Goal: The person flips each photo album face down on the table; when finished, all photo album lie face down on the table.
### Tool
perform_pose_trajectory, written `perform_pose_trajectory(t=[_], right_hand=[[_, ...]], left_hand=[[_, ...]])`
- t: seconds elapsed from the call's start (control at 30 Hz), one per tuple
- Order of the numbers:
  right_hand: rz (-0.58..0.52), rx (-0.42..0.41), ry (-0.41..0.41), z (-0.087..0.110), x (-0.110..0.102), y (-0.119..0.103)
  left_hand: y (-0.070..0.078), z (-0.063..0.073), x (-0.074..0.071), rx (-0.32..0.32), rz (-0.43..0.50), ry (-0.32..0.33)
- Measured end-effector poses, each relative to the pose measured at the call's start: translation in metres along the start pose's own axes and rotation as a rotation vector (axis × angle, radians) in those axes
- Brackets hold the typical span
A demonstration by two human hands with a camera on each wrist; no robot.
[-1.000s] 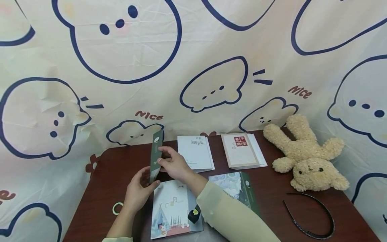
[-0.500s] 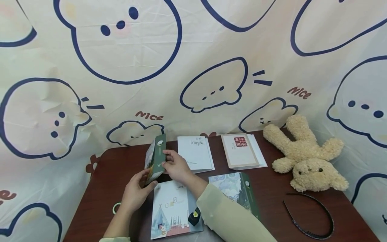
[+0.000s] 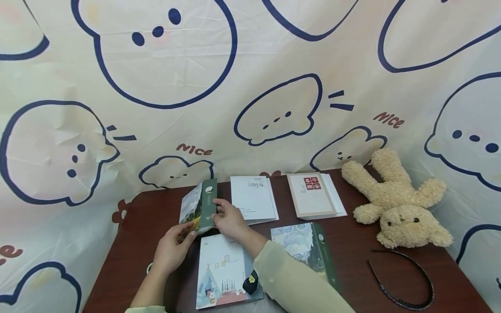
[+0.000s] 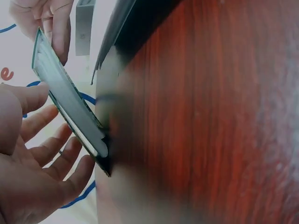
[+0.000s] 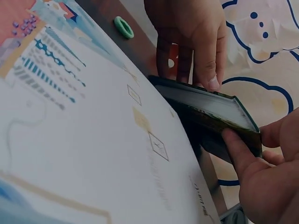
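Note:
A thick book (image 3: 195,208) with a green spine and a landscape picture on its cover is held between both hands at the table's back left. My left hand (image 3: 172,250) grips its lower edge. In the left wrist view, the left thumb lies against one side of the book (image 4: 70,98) and the other fingers spread along its cover. My right hand (image 3: 232,219) pinches the spine side. The right wrist view shows the page edges of the book (image 5: 205,100) between green covers, with a right finger (image 5: 236,147) along one cover. A white booklet with a tent drawing (image 3: 219,271) lies just in front.
Behind the right hand lies a white book (image 3: 252,198), with a beige book (image 3: 311,195) farther right. Another green-spined book (image 3: 301,243) lies partly under the right sleeve. A teddy bear (image 3: 407,211) and black headband (image 3: 428,282) are at right; a pale green ring (image 5: 123,28) is at left.
The book has turned from showing mostly its spine to showing its picture cover, and has come down lower. The left hand has shifted slightly left and down with it.

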State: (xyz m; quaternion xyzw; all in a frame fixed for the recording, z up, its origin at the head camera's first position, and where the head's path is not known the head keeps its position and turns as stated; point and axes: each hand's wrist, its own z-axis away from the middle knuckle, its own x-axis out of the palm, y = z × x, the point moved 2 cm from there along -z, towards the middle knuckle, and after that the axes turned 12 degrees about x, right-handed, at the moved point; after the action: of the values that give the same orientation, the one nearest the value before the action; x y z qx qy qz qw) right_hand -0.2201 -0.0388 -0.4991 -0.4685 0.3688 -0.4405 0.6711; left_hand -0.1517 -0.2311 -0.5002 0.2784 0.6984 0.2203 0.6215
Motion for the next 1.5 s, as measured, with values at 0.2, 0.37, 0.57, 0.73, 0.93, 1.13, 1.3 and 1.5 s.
perform_pose_trajectory(t=[0.2,0.37,0.57,0.73,0.93,1.13,1.3,1.5], right_hand=[[0.182,-0.037,0.064,-0.002,0.004,0.003],[0.337,-0.061,0.112,-0.006,0.006,0.004],[0.515,-0.071,0.124,-0.008,0.012,0.005],[0.638,-0.062,0.110,-0.010,0.018,0.010],[0.754,-0.053,0.112,-0.012,0.024,0.011],[0.838,-0.047,0.122,-0.012,0.028,0.012],[0.847,-0.047,0.140,-0.011,0.028,0.012],[0.841,-0.047,0.138,-0.012,0.028,0.013]], left_hand=[[-0.003,-0.001,-0.002,-0.001,-0.051,-0.001],[-0.004,-0.001,-0.003,0.022,-0.090,-0.005],[-0.007,-0.002,-0.002,0.040,-0.166,-0.032],[-0.010,-0.003,0.001,0.043,-0.217,-0.059],[-0.010,-0.005,-0.001,0.043,-0.241,-0.077],[-0.009,-0.007,-0.003,0.036,-0.288,-0.081],[-0.007,-0.009,-0.003,0.030,-0.314,-0.093],[-0.006,-0.010,-0.001,0.017,-0.337,-0.097]])
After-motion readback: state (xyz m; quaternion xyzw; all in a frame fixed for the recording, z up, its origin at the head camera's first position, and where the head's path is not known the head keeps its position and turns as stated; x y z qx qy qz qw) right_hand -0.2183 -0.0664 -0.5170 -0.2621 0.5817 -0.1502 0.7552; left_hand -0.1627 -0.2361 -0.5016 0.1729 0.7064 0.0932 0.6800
